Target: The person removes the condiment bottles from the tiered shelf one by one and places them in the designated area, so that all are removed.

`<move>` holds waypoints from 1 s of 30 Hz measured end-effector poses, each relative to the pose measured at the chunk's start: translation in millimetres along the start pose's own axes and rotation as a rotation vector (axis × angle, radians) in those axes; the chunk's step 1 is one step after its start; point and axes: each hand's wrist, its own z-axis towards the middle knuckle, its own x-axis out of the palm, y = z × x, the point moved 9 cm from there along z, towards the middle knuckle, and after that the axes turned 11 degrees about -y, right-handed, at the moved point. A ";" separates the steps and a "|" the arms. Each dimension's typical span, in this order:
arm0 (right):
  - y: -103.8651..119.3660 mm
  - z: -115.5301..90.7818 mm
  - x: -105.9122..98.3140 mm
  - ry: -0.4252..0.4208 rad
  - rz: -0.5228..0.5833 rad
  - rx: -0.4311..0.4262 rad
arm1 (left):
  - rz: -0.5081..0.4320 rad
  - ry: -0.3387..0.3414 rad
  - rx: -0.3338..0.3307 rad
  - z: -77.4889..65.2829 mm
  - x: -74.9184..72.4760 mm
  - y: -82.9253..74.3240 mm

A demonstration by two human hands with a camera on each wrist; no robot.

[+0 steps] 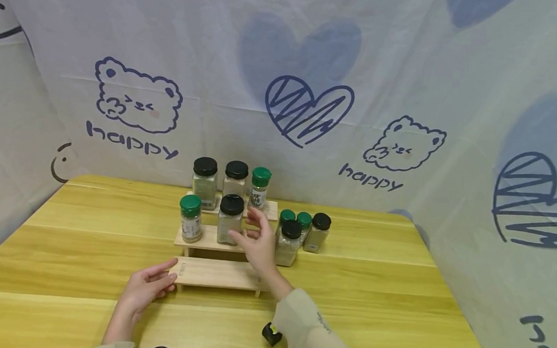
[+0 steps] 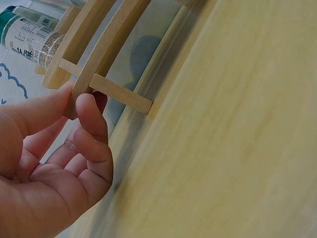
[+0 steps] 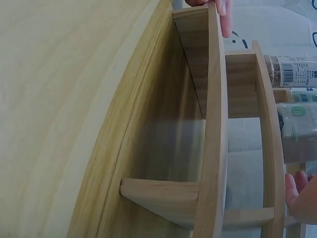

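A three-step wooden spice rack (image 1: 219, 274) stands on the table. My left hand (image 1: 144, 288) pinches the left end of its lowest step; in the left wrist view, thumb and forefinger (image 2: 91, 116) lie on either side of the board. On the middle step stand a black-capped jar (image 1: 230, 221) and, at the left, a green-capped shaker (image 1: 191, 222). My right hand (image 1: 260, 244) is just right of the black-capped jar, fingers spread and thumb overlapping its lower edge. The right wrist view shows those fingers (image 3: 292, 191) beside the jar (image 3: 299, 131), with a small gap.
Two black-capped jars (image 1: 205, 185) and a green-capped shaker (image 1: 259, 189) occupy the top step. Right of the rack, a group of black-capped jars (image 1: 288, 244) and green-capped shakers (image 1: 304, 221) stands on the wooden table (image 1: 372, 286). A printed cloth (image 1: 228, 48) hangs behind.
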 end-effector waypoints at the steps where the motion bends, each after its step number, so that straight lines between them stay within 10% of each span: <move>1: 1.0 -0.2 0.9 0.003 -0.009 0.002 | 0.000 -0.001 0.001 0.0 0.0 -0.1; 23: -22.2 9.1 7.7 0.012 -0.044 -0.012 | -0.006 -0.002 0.004 0.0 -0.3 0.7; 30: 0.9 3.9 3.4 -0.017 -0.006 -0.031 | -0.004 -0.006 0.000 -0.4 -0.2 0.7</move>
